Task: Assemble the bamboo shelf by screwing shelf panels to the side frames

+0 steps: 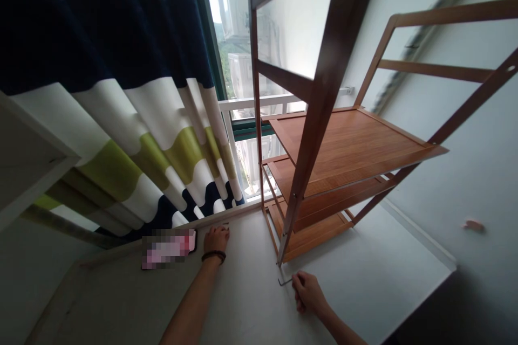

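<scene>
Your right hand (306, 292) is clenched around an L-shaped hex key (285, 282), near the wooden rack's (350, 143) seven-o'clock foot; your left hand (216, 237), at ten o'clock, has bent fingers; you can't quite tell what they grasp.

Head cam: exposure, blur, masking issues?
Head view: window washed out toward the top; shelf's near post dark against the light; pinkish object at right blurred; phone pixelated; lower-right corner in deep shadow.
</scene>
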